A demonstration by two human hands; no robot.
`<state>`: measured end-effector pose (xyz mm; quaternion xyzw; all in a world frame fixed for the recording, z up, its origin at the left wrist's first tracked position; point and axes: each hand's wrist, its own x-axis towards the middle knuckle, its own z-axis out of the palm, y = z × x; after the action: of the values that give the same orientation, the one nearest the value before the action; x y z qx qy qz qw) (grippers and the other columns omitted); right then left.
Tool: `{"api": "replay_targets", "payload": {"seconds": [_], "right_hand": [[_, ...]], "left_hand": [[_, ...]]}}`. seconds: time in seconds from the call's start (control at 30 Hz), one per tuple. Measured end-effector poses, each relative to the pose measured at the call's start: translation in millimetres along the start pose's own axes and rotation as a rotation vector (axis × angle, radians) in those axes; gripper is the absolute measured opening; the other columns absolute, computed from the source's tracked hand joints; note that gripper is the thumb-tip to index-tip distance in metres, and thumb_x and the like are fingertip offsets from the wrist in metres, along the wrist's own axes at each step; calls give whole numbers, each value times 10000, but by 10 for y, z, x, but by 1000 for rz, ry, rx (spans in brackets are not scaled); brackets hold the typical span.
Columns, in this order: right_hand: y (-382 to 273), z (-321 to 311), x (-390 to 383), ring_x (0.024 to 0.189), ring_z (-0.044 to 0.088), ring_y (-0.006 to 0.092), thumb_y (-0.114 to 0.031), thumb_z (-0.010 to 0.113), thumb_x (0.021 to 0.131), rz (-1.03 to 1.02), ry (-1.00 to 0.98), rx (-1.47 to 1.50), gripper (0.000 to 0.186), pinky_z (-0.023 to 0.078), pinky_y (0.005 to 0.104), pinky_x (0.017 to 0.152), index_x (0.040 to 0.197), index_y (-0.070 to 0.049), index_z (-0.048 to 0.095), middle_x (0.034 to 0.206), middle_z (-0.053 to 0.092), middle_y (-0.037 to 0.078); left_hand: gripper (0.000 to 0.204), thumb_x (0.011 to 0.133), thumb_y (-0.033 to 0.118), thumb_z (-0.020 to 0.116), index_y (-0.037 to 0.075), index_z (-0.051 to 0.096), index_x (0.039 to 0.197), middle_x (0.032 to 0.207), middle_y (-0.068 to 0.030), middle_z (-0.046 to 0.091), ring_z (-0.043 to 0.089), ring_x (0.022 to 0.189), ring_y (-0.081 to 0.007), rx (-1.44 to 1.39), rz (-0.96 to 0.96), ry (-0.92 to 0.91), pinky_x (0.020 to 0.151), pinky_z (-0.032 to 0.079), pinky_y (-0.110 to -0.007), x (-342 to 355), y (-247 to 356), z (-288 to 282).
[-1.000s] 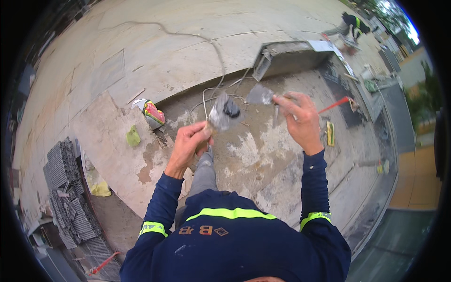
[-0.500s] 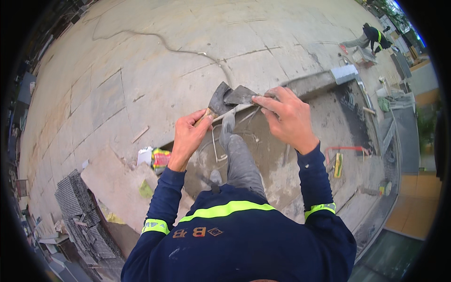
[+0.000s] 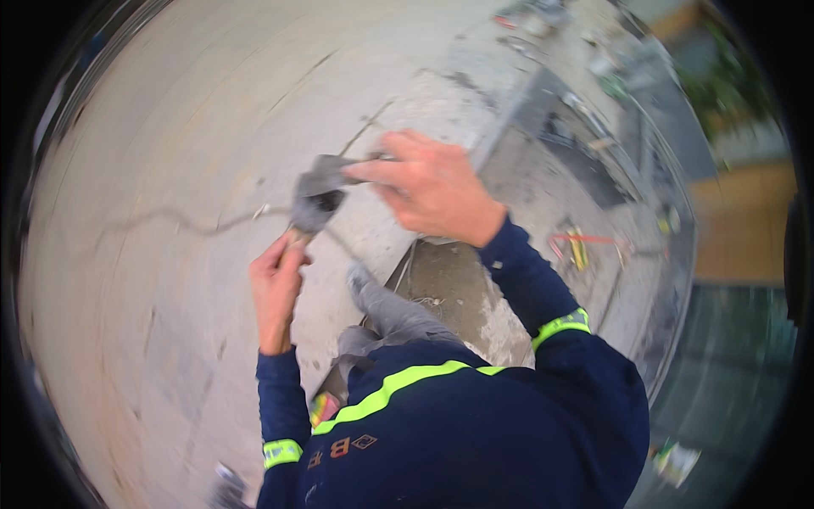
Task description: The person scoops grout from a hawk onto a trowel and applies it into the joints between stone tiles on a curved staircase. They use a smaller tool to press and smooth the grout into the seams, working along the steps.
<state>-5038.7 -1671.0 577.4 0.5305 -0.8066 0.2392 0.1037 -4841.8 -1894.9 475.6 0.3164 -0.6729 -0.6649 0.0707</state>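
My left hand (image 3: 275, 284) is closed round the wooden handle of a putty knife (image 3: 310, 214), whose wide dark blade points up and away from me. My right hand (image 3: 437, 188) grips a second putty knife (image 3: 329, 173) near its blade, its handle mostly hidden by my fingers. The two grey blades meet or overlap in front of me, smeared by motion, so I cannot tell whether they touch. Both hands are held up above the paved ground, over my grey-trousered leg (image 3: 398, 310).
A cable (image 3: 203, 227) crosses the pale paving (image 3: 186, 339) on the left. On the right lie a red-framed hacksaw (image 3: 589, 239) and a yellow object (image 3: 578, 250), beside a recessed grey bed. A raised edge (image 3: 513, 119) borders that bed.
My view and body have swung round to the left, and my feet have shifted. Both hands have moved left with the putty knives still in them, the blades still close together.
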Motion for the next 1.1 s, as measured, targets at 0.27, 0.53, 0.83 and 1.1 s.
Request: {"api": "replay_targets", "payload": {"seconds": [0.27, 0.53, 0.83, 1.1], "right_hand": [[1155, -608, 1331, 991, 726, 252, -110, 781, 911, 213, -76, -137, 327, 588, 422, 714, 1198, -252, 844, 1068, 715, 22], [2228, -410, 2532, 964, 743, 279, -104, 786, 911, 354, -61, -201, 359, 597, 418, 736, 1231, -254, 844, 1067, 732, 25], [3489, -316, 4169, 946, 756, 297, -89, 797, 915, 560, -34, -186, 407, 606, 428, 772, 1287, -248, 843, 1109, 751, 49], [4971, -115, 5212, 980, 752, 310, -95, 776, 916, 702, 47, -154, 376, 608, 448, 797, 1261, -226, 850, 1087, 737, 55]], "left_hand": [[371, 1070, 190, 736, 6, 789, 1387, 833, -15, 699, 427, 532, -20, -64, 24, -210, 476, 299, -230, 1913, 1497, 372], [354, 1076, 196, 726, 15, 803, 1369, 834, -1, 708, 417, 543, -2, -20, 28, -423, 484, 297, -224, 3927, 2100, 649], [370, 1083, 220, 728, 7, 786, 1380, 824, 1, 692, 418, 526, -11, -11, 50, -690, 469, 288, -222, 6332, 3205, 861], [368, 1059, 198, 725, 7, 804, 1364, 809, 2, 715, 437, 538, -6, 67, -18, -775, 481, 314, -227, 8260, 3849, 1512]]}}
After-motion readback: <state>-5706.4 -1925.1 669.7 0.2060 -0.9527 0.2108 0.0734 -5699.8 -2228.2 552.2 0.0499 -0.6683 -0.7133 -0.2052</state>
